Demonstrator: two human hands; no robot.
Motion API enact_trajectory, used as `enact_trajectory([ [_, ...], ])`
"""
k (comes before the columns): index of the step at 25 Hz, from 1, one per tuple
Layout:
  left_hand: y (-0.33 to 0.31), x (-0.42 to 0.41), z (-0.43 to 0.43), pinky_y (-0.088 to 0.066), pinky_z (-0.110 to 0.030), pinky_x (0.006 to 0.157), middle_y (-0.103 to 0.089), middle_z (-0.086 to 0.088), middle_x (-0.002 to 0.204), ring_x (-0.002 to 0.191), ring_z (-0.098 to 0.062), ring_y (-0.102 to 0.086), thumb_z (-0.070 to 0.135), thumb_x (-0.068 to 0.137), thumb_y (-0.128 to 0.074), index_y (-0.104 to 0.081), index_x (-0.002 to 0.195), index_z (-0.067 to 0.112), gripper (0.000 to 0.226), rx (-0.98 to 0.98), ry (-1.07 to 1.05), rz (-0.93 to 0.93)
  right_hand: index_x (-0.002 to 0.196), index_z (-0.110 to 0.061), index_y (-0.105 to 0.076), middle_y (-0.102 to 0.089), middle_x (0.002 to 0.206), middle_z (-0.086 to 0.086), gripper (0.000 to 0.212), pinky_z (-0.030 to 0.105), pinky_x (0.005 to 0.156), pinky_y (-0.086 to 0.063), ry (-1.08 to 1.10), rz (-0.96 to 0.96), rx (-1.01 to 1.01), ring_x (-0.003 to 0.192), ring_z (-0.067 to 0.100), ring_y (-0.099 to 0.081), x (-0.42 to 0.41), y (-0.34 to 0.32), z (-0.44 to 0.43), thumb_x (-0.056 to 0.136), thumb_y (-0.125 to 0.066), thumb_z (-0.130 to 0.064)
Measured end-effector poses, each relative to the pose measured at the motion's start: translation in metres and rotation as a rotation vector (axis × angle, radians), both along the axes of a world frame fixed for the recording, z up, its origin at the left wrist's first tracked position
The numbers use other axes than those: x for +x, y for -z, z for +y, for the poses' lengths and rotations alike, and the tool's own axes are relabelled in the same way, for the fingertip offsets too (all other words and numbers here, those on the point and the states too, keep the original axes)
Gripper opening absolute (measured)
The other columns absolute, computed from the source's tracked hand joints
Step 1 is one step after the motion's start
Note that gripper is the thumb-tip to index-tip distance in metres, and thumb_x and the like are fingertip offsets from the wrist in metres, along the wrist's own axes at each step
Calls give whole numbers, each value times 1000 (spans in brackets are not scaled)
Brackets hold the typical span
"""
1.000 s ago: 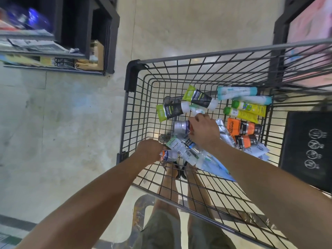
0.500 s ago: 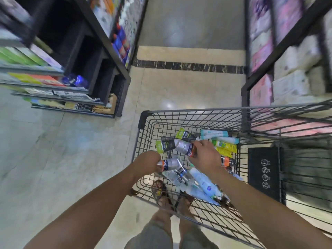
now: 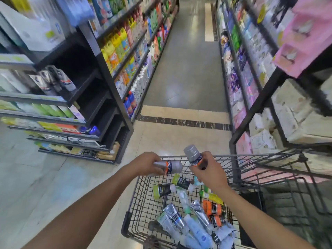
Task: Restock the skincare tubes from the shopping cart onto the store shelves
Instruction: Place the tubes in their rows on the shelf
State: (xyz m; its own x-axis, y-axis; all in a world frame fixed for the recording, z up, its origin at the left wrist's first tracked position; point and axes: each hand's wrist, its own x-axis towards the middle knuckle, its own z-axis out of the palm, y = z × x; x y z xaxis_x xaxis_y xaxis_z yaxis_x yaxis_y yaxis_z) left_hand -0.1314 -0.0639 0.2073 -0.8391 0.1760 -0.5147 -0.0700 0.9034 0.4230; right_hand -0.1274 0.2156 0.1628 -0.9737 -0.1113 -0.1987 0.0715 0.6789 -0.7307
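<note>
L hand (image 3: 146, 163) & R hand (image 3: 206, 170) each grip a grey tube above cart (image 3: 233, 156).

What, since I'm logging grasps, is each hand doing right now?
Left hand: grips the sideways silver tube.
Right hand: grips the upright silver tube.

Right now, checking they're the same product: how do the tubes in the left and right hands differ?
The left hand's tube lies sideways; the right hand's tube stands nearly upright. The left hand wraps its tube's end; the right hand grips its tube's lower part. Both are silver with orange markings.
</note>
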Motion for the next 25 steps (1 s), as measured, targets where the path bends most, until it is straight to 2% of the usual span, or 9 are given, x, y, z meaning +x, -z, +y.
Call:
enact_trajectory([
  [3, -27, 0, 0, -46, -28, 65, -73, 2, 88, 83, -19, -68, 31, 82, -81, -76, 86, 22, 11, 64, -32, 55, 112, -31, -48, -70, 87, -12, 53, 35, 67, -55, 75, 13, -175, 78, 7, -67, -8, -24, -2, 77, -82, -52],
  [6, -46, 6, -2, -45, -23, 60, -74, 7, 79, 70, -5, -65, 25, 81, -83, -77, 82, 23, 6, 171, -123, 113, 118, -27, -51, -68, 101, -11, 54, 34, 78, -54, 152, -19, -339, 92, 8, -66, -16, -43, -8, 79, -85, -44],
  [9, -56, 11, 2, -46, -19, 59, -68, 12, 67, 60, 1, -59, 25, 82, -85, -71, 70, 27, 17, 328, -283, 188, 114, -22, -60, -70, 101, -3, 42, 33, 74, -54, 167, -78, -484, 95, 18, -67, -20, -55, -14, 82, -83, -37],
  [12, -58, 18, 7, -56, -31, 69, -74, -3, 82, 73, -14, -68, 30, 86, -82, -77, 84, 19, 13, 524, -430, 226, 117, -23, -59, -70, 105, 0, 44, 31, 73, -51, 199, -140, -599, 97, 18, -66, -22, -64, -18, 83, -82, -36],
  [13, -57, 21, 9, -62, -39, 78, -76, -8, 90, 83, -22, -73, 29, 88, -81, -78, 89, 18, 12, 626, -491, 216, 119, -23, -59, -71, 106, 3, 49, 35, 78, -54, 193, -170, -636, 100, 21, -67, -22, -66, -19, 80, -84, -38],
  [15, -56, 29, 14, -62, -50, 89, -76, -13, 105, 98, -30, -75, 23, 91, -78, -77, 102, 13, 15, 838, -633, 171, 122, -24, -60, -73, 111, 5, 63, 50, 94, -56, 144, -223, -714, 106, 28, -69, -23, -67, -20, 70, -90, -44],
  [17, -57, 34, 20, -61, -52, 93, -76, -16, 111, 105, -33, -74, 18, 95, -74, -72, 114, 7, 22, 1005, -725, 124, 125, -23, -59, -74, 115, 6, 60, 57, 102, -52, 62, -258, -757, 111, 30, -68, -24, -68, -21, 74, -90, -30],
  [20, -61, 40, 21, -61, -48, 91, -76, -17, 113, 107, -32, -74, 17, 97, -70, -68, 117, 4, 25, 1109, -775, 137, 130, -26, -58, -75, 113, 1, 54, 46, 97, -57, -49, -234, -687, 111, 24, -70, -25, -76, -26, 87, -73, 3],
  [25, -65, 57, -5, -63, -36, 77, -78, -9, 105, 96, -23, -77, 21, 101, -64, -68, 116, 13, 17, 1100, -899, 275, 126, -33, -63, -76, 111, -5, 60, 25, 81, -58, -134, -122, -558, 102, 11, -72, -23, -96, -50, 84, -72, 10],
])
